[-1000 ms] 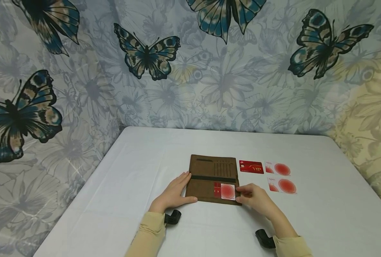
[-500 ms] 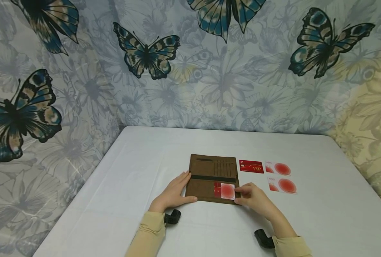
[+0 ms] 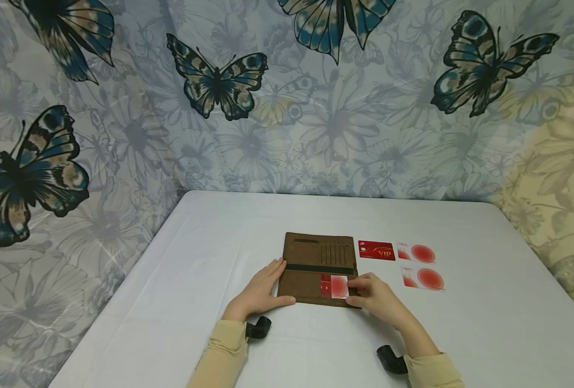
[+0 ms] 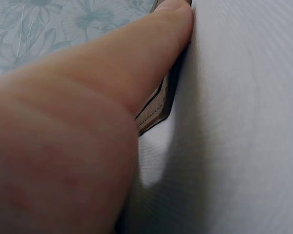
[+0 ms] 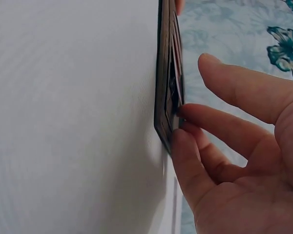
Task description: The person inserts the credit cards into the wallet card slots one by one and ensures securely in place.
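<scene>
Looking at a red-and-white card (image 3: 338,287) on the lower flap of an open brown wallet (image 3: 299,291), toward the wallet's right edge. Seems partly tucked into a pocket; can't tell how deep. Judging by looks: thin, very light, stiffish but likely to bend if shoved crooked; smooth face, probably slippery. Best taken by the right-hand short end, near the wallet's right edge, pinched flat. For the wallet: guess light, soft, leather-like, apt to slide on the white tabletop (image 3: 229,226); hold down by the left edge.

See left hand (image 3: 256,293) at the wallet's left edge, with fingers straight, thumb reaching over the near-left corner; touching the wallet, gripping nothing. See right hand (image 3: 376,300) at the wallet's right edge, with fingers bent, nearly closed, pinching the card's right end; can't tell how firmly. In right wrist view, note one digit clear of the wallet. Also note a VIP card (image 3: 376,250) just right of the wallet's far flap, plus two paler cards (image 3: 424,278) farther right.
</scene>
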The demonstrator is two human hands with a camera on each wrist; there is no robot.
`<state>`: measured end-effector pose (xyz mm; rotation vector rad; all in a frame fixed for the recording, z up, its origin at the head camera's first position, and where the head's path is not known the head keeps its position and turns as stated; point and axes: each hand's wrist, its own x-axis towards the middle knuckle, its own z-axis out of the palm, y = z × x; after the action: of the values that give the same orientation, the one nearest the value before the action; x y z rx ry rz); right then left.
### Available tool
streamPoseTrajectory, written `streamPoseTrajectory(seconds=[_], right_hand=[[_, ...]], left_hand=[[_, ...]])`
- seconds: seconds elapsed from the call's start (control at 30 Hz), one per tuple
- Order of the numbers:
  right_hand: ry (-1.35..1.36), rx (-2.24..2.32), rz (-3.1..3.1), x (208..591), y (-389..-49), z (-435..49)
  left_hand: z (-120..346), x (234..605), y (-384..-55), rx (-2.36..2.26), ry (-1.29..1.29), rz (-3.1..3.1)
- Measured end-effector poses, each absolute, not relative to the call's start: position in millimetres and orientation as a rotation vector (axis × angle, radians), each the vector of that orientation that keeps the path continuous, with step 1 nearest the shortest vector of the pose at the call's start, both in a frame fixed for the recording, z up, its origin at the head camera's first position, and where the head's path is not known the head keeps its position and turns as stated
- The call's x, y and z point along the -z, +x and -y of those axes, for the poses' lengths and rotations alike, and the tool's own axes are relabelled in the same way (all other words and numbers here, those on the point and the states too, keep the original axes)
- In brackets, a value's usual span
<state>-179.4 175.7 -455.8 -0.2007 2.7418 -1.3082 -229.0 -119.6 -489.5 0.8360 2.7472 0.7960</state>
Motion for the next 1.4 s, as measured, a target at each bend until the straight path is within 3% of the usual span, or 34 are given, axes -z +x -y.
streamPoseTrajectory(seconds=[1.4], right_hand=[[-0.332,1.318,-2.656,456.3,-182.1,-168.0]], left_hand=[[119.1,484.8,-226.6,-0.793,0.834,-2.757]])
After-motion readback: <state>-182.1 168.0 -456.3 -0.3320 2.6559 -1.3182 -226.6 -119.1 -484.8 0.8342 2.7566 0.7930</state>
